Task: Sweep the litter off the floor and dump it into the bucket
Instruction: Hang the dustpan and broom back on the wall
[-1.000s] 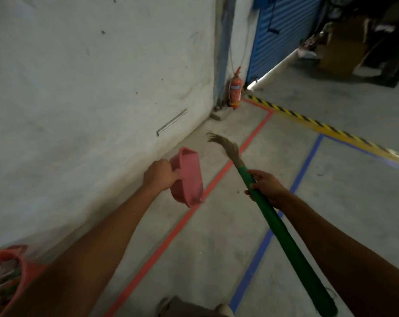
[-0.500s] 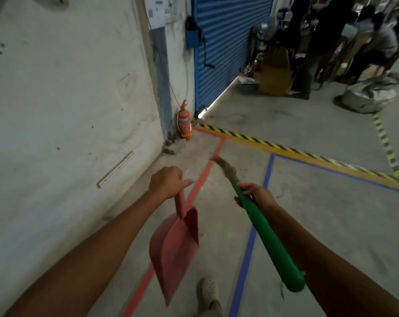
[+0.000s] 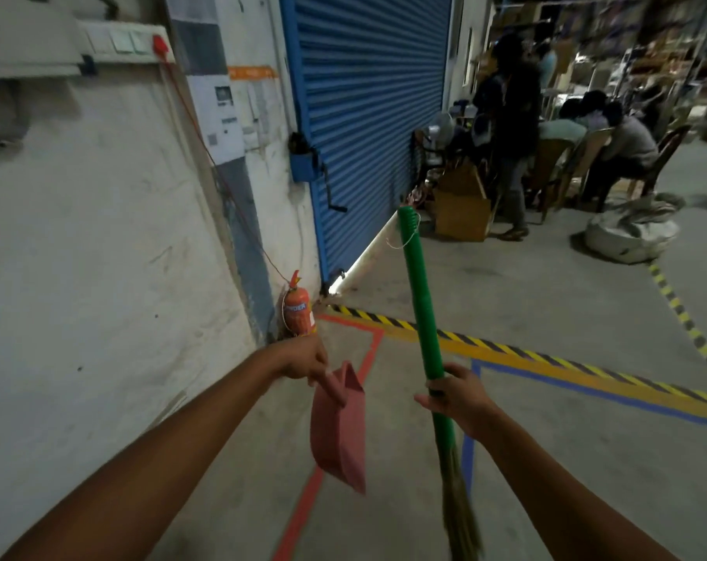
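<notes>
The left hand [image 3: 303, 360] grips the dustpan [image 3: 337, 431] by its handle and lets it hang mouth-down, likely because it is only being carried, empty. The right hand [image 3: 457, 398] is wrapped round the broom [image 3: 418, 301] low on the shaft, with the bristles down toward the floor [image 3: 546, 301]. That hold suits short sweeping strokes. There is one broom, one dustpan and one extinguisher [image 3: 296, 307] by the wall [image 3: 101, 277]. Neither bucket nor litter is in view.

Wall [image 3: 101, 257] close left; extinguisher [image 3: 297, 309] ahead; floor [image 3: 566, 459] open right.
</notes>
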A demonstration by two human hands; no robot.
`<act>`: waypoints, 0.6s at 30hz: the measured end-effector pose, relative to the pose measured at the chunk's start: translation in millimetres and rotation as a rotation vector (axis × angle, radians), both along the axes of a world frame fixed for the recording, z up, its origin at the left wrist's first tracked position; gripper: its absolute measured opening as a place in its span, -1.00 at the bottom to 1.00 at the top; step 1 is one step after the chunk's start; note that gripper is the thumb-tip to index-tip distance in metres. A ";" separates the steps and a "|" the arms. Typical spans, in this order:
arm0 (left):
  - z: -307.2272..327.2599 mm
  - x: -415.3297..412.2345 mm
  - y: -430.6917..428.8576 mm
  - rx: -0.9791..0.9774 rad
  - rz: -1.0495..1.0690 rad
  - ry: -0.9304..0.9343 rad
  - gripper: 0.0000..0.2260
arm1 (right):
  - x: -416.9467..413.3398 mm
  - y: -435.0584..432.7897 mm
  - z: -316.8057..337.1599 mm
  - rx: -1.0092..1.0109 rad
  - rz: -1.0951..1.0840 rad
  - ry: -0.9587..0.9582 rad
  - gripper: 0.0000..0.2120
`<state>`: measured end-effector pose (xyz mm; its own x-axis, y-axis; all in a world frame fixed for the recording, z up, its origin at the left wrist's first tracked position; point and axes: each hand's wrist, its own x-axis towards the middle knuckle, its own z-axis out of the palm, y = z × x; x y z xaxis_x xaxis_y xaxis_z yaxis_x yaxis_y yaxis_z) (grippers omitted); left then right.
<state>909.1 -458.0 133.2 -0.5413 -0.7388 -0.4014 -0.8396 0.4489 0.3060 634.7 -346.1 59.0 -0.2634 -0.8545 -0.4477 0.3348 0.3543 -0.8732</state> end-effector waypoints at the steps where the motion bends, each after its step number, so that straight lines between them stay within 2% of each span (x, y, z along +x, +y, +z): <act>1: 5.0 -12.4 -17.5 -0.012 -0.020 0.008 -0.84 | -12.4 -20.0 0.2 0.007 -0.003 0.063 -0.65; 6: 32.9 -80.1 -115.2 -0.150 0.036 0.086 -0.83 | -86.5 -124.4 9.4 -0.086 -0.005 0.410 -0.71; 12: 80.6 -151.4 -220.1 -0.378 0.241 0.207 -0.81 | -182.1 -243.3 56.2 -0.228 0.143 0.819 -0.84; 15: 109.8 -179.9 -262.4 -0.447 0.344 0.316 -0.82 | -219.5 -308.0 81.4 -0.266 0.223 0.914 -0.81; 18: 138.6 -197.8 -300.5 -0.508 0.382 0.367 -0.83 | -236.6 -365.3 96.4 -0.275 0.281 0.910 -0.79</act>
